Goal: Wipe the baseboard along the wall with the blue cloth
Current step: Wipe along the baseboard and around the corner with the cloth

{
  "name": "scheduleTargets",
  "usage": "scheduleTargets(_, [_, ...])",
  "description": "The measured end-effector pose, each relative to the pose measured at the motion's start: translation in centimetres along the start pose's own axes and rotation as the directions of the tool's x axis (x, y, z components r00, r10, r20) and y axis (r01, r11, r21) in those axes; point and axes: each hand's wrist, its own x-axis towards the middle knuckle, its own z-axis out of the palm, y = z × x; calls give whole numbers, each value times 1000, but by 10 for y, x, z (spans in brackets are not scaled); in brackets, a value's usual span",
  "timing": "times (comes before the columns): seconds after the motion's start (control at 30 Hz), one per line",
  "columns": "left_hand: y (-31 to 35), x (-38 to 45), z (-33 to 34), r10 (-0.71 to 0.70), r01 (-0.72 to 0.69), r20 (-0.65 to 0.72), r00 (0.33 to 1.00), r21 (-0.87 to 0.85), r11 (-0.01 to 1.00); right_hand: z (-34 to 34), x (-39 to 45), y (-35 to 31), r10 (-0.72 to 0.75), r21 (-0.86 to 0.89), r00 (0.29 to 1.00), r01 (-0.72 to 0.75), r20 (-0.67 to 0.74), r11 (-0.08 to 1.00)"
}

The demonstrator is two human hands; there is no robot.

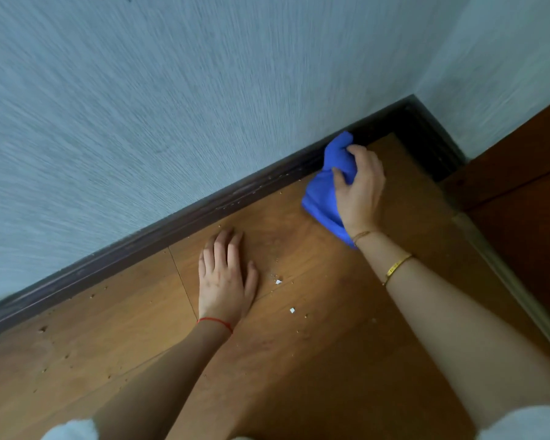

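On the far left I see the pale blue-grey textured wall (140,106), and along its foot one dark brown wooden baseboard (115,258) running from the near left up to the far right corner. A second stretch of the same dark skirting (432,147) turns at that corner and comes back toward me along one more wall face on the right. Below lies the orange-brown laminate floor (108,360), scattered with crumbs and dents too many and too small for me to count.

Next comes my left hand (226,277), one of two in view. It lies palm down on the floor just beside the baseboard, fingers straight and slightly spread, holding nothing. One thin red string (215,322) circles its wrist.

Just right of that hand I count two small white paper scraps (292,310) on the boards, near each other but apart.

Further right and farther off, my right hand (359,188) has its fingers curled into the one bright blue bunched cloth (323,188), gripping it. The cloth's far end touches the baseboard near the corner, while its lower part hangs down to the floor beside my wrist. I count two gold bracelets (397,267) on that arm, one at the wrist and one a little lower on the forearm.

At the far right one darker reddish wooden panel (521,192) stands beside the corner.
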Motion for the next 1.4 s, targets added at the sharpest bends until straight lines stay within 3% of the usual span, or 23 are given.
scheduleTargets(0.17, [1,0,0,1,-1,-17,1000,-8,1000,15,-26,-21,-130,8,987,130,89,991])
scheduleTargets(0.27, [1,-1,0,0,-1,-32,1000,-8,1000,24,-47,-33,-296,52,931,292,214,955])
scheduleTargets(0.33, [1,-1,0,2,-2,-28,1000,-4,1000,21,-44,-29,-332,56,911,328,246,943])
scheduleTargets(0.47, [1,0,0,-11,11,-4,1000,18,1000,5,-12,-2,-101,-7,992,102,78,995])
scheduleTargets(0.57, [1,-1,0,-10,10,-2,1000,19,1000,2,2,-4,9,-14,1000,-9,14,1000])
scheduleTargets(0.7, [0,0,1,-1,1,-12,1000,15,1000,18,-29,-29,-145,5,984,145,106,989])
scheduleTargets(0.8, [0,0,1,3,-2,-22,1000,10,1000,25,-47,-41,-349,35,907,351,235,936])
scheduleTargets(0.87, [-1,-1,1,4,-4,-12,1000,15,1000,22,-40,-35,-396,32,876,403,277,915])
scheduleTargets(0.93, [0,0,-1,4,-4,-2,1000,24,1000,15,-27,-18,-320,-3,922,328,219,945])
scheduleTargets(1.0, [1,3,-3,5,-5,1,1000,14,1000,3,-6,3,-143,-32,987,146,76,989])
scheduleTargets(1.1, [8,8,-7,50,-50,22,999,-9,999,-7,24,15,83,-11,995,-84,-47,996])
scheduleTargets(1.23, [27,26,-3,163,-163,11,987,-27,986,4,9,1,14,-2,1000,-14,-25,1000])
scheduleTargets(1.4, [50,48,12,204,-204,14,979,-40,978,3,-2,5,-129,22,990,128,60,992])
